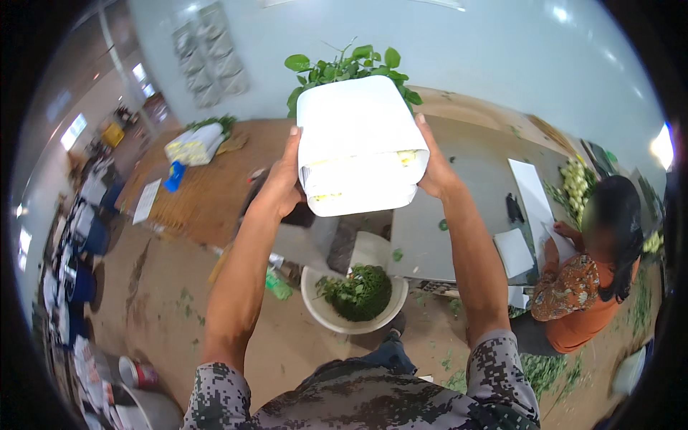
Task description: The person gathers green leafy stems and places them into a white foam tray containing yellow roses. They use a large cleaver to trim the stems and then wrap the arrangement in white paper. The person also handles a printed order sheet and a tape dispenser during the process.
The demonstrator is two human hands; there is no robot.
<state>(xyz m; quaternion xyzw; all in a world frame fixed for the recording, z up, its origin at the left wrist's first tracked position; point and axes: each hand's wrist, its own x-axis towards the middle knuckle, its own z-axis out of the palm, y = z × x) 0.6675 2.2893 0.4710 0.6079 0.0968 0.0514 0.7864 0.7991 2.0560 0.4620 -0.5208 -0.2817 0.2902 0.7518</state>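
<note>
Both my hands hold up a bundle wrapped in white sheet material (357,121), one on each side. My left hand (282,183) presses its left side with the thumb up. My right hand (434,164) grips its right side. Green leafy stems (344,70) stick out beyond the far end of the wrap. Small patches of pale yellow show between the layers at the near end. The bundle is lifted above the tables. The fingers behind the wrap are hidden.
Below stands a white tub (309,303) of cut greenery. Another wrapped bundle (193,145) lies on the brown table (204,199). At the grey table (467,140), right, a co-worker (586,279) handles white sheets near pale flowers (575,185). Buckets line the far left.
</note>
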